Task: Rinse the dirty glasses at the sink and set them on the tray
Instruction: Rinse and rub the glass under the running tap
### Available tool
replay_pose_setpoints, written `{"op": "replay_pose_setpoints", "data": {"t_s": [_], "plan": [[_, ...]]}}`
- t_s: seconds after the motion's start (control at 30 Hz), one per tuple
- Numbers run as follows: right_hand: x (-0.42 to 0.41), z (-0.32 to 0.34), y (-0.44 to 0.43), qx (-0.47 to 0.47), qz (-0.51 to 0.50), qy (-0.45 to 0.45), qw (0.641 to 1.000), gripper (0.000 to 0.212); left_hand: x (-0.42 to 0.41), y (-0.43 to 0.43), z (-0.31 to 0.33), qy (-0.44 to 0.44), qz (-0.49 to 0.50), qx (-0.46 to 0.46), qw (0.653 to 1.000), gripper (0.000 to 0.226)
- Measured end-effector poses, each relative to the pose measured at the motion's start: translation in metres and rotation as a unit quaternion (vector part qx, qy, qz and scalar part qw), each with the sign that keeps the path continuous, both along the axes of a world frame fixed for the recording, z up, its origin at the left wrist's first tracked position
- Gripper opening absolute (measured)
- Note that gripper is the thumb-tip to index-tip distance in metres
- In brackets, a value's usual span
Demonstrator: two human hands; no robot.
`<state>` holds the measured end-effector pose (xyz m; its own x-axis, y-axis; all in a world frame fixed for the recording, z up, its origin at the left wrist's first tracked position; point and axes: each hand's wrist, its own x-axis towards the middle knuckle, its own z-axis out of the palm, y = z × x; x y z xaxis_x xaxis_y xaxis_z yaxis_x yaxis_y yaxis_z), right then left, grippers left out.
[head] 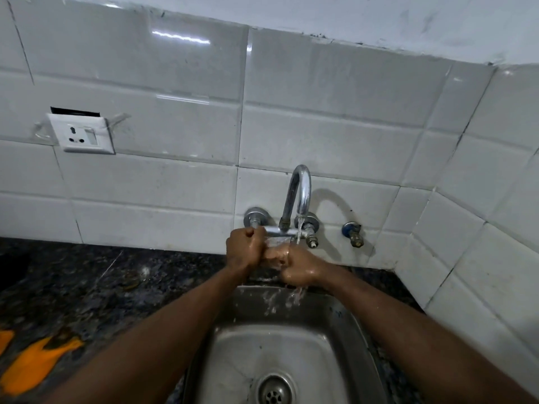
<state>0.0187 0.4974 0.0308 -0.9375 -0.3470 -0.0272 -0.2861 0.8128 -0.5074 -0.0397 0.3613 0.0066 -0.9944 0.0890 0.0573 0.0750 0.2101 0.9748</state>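
A clear glass (275, 245) is held between both hands under the chrome tap (299, 196), just left of the running stream. My left hand (243, 249) is closed around the glass's left side. My right hand (300, 268) grips it from the right and below, wet, with fingers that seem to reach inside it. Water runs off my right hand and splashes onto the back rim of the steel sink (335, 330). The glass is mostly hidden by the fingers. No tray is in view.
The sink's drain (275, 393) lies below my arms. A dark speckled stone counter (102, 284) extends left, with orange patches (38, 363) at its near left edge. A wall socket (81, 134) sits on the white tiles, and a small valve (354, 233) sits right of the tap.
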Motion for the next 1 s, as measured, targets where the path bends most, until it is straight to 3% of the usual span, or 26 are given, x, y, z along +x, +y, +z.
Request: {"op": "replay_pose_setpoints", "data": {"t_s": [0.07,0.1,0.13,0.17,0.23,0.3,0.33,0.43,0.47,0.6,0.67,0.73,0.77,0.87,0.93,1.0], "plan": [[0.003,0.001,-0.002,0.071,0.028,0.011,0.997,0.019,0.0,-0.004,0.001,-0.203,-0.098,-0.032,0.974,0.035],[0.005,0.004,-0.004,0.103,0.038,0.013,0.994,0.024,0.003,-0.007,0.002,-0.273,-0.145,-0.036,0.95,0.032],[0.002,0.001,0.0,0.123,0.051,0.025,0.991,0.03,0.003,-0.008,-0.001,-0.29,-0.162,-0.032,0.943,0.03],[0.003,0.002,0.001,0.129,0.058,0.046,0.989,0.026,0.002,-0.007,-0.004,-0.276,-0.149,-0.006,0.95,0.03],[-0.002,0.0,0.005,0.137,0.048,0.066,0.987,0.01,0.003,0.0,-0.012,-0.151,-0.079,0.056,0.984,0.03],[-0.002,0.004,0.005,0.143,0.029,0.046,0.988,0.023,0.007,0.004,-0.014,-0.02,-0.012,0.067,0.998,0.035],[-0.001,0.006,0.005,0.14,0.036,0.044,0.989,0.022,0.007,0.005,-0.012,-0.019,-0.011,0.045,0.999,0.039],[0.008,0.011,0.005,0.196,0.057,0.064,0.977,0.027,0.004,0.0,-0.005,-0.174,-0.12,-0.037,0.977,0.03],[0.008,0.011,0.006,0.221,0.06,0.071,0.971,0.032,0.003,-0.001,-0.005,-0.175,-0.134,-0.041,0.974,0.028],[0.007,0.015,0.008,0.214,0.064,0.102,0.969,0.031,0.003,0.007,-0.012,0.007,-0.032,0.052,0.998,0.035],[0.009,0.019,0.006,0.224,0.071,0.078,0.969,0.026,0.004,0.006,-0.01,-0.063,-0.072,-0.017,0.995,0.037],[0.009,0.019,0.01,0.265,0.07,0.042,0.961,0.027,0.006,0.004,-0.005,-0.196,-0.173,-0.12,0.958,0.028],[0.007,0.015,0.015,0.283,0.073,0.05,0.955,0.028,0.005,0.003,-0.001,-0.217,-0.193,-0.144,0.946,0.025],[0.005,0.012,0.024,0.34,0.115,0.104,0.928,0.029,0.001,0.009,0.001,-0.234,-0.169,-0.093,0.953,0.034],[0.006,0.006,0.025,0.253,0.118,0.136,0.951,0.029,0.004,0.01,0.002,-0.273,-0.168,-0.023,0.947,0.045],[0.01,0.003,0.014,0.102,0.032,0.153,0.982,0.04,0.007,0.011,-0.001,-0.273,-0.174,0.031,0.946,0.044]]}}
